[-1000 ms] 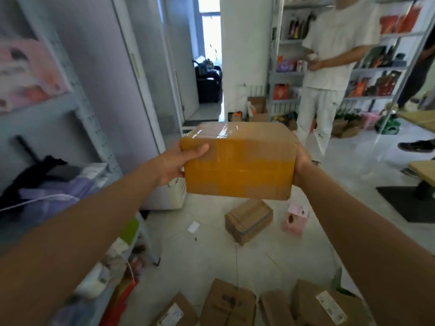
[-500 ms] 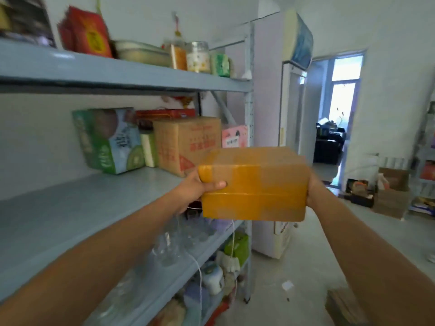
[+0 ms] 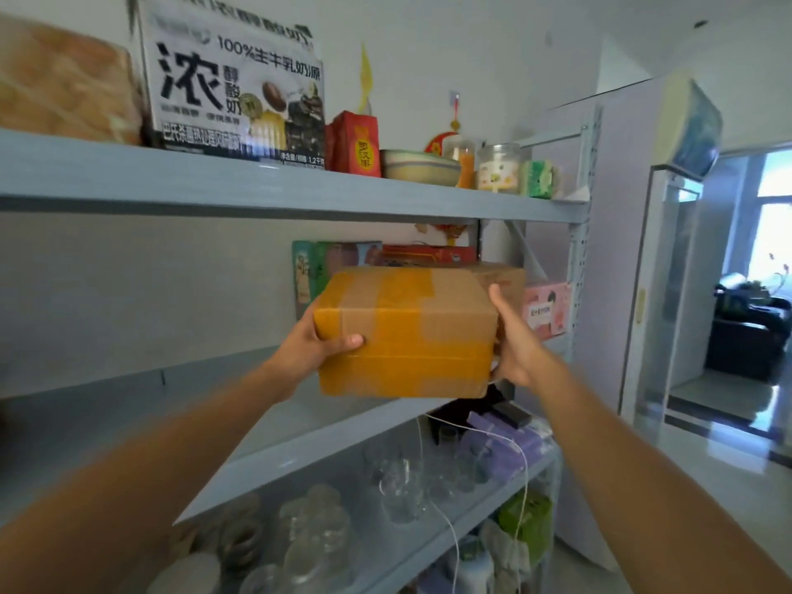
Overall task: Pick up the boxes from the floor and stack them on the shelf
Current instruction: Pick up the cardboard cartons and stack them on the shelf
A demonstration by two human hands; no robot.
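1. Your left hand [image 3: 315, 345] grips the near left end of the taped cardboard box [image 3: 407, 332]. The thumb lies across the front face and the fingers are hidden underneath.
2. Your right hand [image 3: 518, 340] clasps the box's right end, with the thumb up along the top corner and the fingers curled out of sight behind.
3. The box sits level between both hands, over the front part of the grey shelf [image 3: 128, 405].
4. Just beyond your hands, a green printed box [image 3: 308, 272] and a brown carton [image 3: 501, 276] stand on that shelf. A pink box [image 3: 546, 310] stands just past your right hand.
5. Above your hands, the upper board [image 3: 257, 186] carries a black-and-white milk carton [image 3: 233, 96], a red packet [image 3: 358, 143], a bowl [image 3: 420, 167] and a clear jar [image 3: 498, 167]. What the bowl holds cannot be seen.
6. Below your hands, clear glassware [image 3: 398, 490] crowds the lower board.
7. Half a second ago you held the box out past the shelf's end post. It now covers the brown carton, and your grip is unchanged.
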